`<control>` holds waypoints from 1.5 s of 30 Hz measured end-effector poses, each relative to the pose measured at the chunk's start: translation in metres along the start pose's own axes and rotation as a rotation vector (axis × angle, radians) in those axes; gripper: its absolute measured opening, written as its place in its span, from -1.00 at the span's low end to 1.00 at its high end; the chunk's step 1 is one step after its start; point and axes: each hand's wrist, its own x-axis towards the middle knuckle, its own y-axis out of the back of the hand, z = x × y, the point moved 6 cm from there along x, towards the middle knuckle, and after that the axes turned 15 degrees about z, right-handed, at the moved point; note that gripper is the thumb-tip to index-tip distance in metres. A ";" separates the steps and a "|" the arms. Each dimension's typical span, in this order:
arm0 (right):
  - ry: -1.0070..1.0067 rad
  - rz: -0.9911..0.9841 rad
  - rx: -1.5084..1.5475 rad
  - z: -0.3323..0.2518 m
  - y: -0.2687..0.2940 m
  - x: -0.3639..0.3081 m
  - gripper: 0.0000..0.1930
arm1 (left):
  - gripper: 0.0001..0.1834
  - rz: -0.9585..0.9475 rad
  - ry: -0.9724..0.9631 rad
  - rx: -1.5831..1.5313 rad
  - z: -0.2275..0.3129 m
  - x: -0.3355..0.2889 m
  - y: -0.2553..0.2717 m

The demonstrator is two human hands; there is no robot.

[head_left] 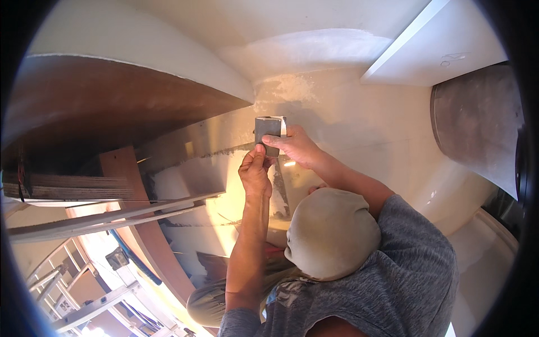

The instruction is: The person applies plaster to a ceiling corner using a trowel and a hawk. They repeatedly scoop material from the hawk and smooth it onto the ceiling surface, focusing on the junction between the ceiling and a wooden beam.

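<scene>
Both hands hold a small dark grey rectangular piece that looks like folded sandpaper (266, 128), with a pale strip along its top and right edges. My left hand (256, 173) pinches its lower edge between thumb and fingers. My right hand (298, 147) grips the right side, thumb across the grey face and fingers mostly hidden behind. Beyond it lies a pale beige surface (337, 112) with rough, whitish patches (292, 87). Whether the sandpaper wraps a block inside, I cannot tell.
A brown curved panel (112, 95) overhangs at left. Long wooden strips (112, 222) reach toward my left forearm, above a pale metal frame (95, 309). A white panel (432, 50) juts in at upper right, beside a dark curved one (477, 112). A beige cloth-covered rounded shape (334, 233) sits between my arms.
</scene>
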 end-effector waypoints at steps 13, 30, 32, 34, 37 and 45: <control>0.745 0.625 -0.252 -0.052 -0.002 0.077 -0.79 | 0.22 0.116 -0.809 1.519 0.045 0.062 0.072; 0.801 0.537 -0.744 -0.049 -0.034 0.115 -0.83 | 0.38 -0.075 -0.613 1.685 0.005 0.087 0.098; 0.776 0.545 -0.768 -0.049 -0.034 0.120 -0.83 | 0.38 -0.082 -0.629 1.699 0.003 0.088 0.097; 0.836 0.574 -0.768 -0.045 -0.042 0.121 -0.79 | 0.38 -0.076 -0.643 1.716 0.001 0.088 0.097; 0.848 0.543 -0.730 -0.053 -0.054 0.107 -0.72 | 0.37 -0.080 -0.621 1.698 0.001 0.087 0.098; 1.042 0.616 -0.634 -0.063 -0.056 0.095 -0.67 | 0.36 -0.079 -0.611 1.711 0.003 0.085 0.092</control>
